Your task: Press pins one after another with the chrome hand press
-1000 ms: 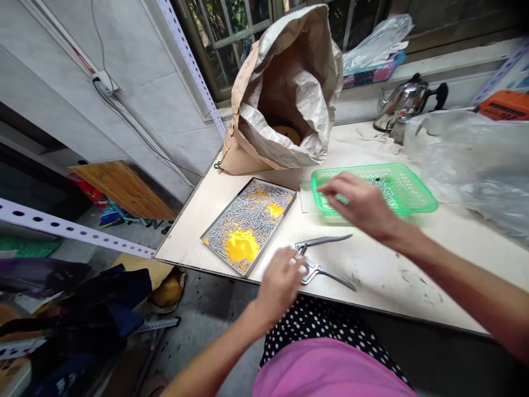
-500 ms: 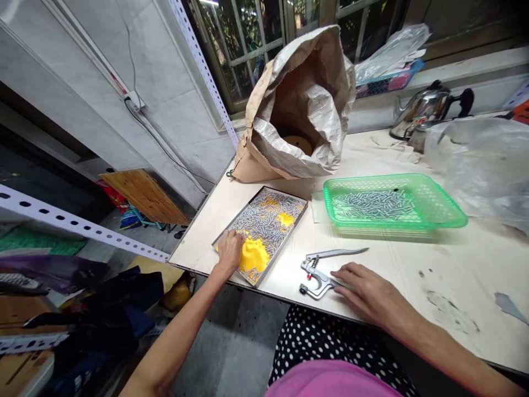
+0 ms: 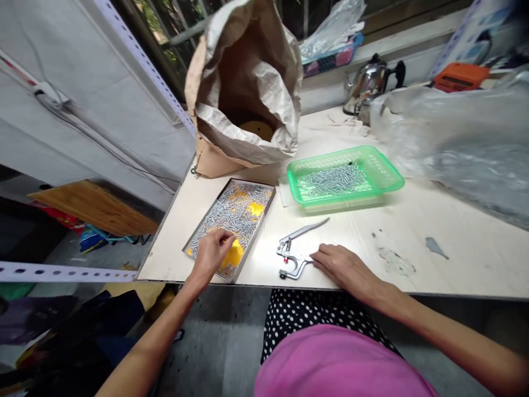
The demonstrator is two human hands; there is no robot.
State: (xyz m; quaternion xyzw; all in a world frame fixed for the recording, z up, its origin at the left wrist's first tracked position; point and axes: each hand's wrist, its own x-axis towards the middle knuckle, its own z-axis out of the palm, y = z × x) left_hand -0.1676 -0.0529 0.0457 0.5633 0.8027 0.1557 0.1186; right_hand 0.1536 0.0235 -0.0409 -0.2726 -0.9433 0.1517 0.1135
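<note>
My left hand (image 3: 212,252) is above the near end of a shallow tray (image 3: 253,238), thumb and forefinger pinched together; anything between them is too small to see. Many small silver metal pins (image 3: 231,212) cover most of the tray's yellow bottom, which shows bare under the hand. My right hand (image 3: 345,270) lies low on the table, its fingers closed over the lower handle of metal hand pliers (image 3: 294,266). These pliers have a spring, a C-shaped jaw and a raised upper handle, and they lie flat on the tabletop.
A green plastic basket (image 3: 297,198) holding more silver pins stands behind the pliers. At the back are a large open paper sack (image 3: 219,157) and a metal kettle (image 3: 370,82). Clear plastic bags (image 3: 454,127) cover the right side. A grey scrap (image 3: 436,247) lies on the table (image 3: 475,275).
The view has swung to the right. My left hand has risen from the pins into a pinch. My right fingers have closed further around the pliers' lower handle.
</note>
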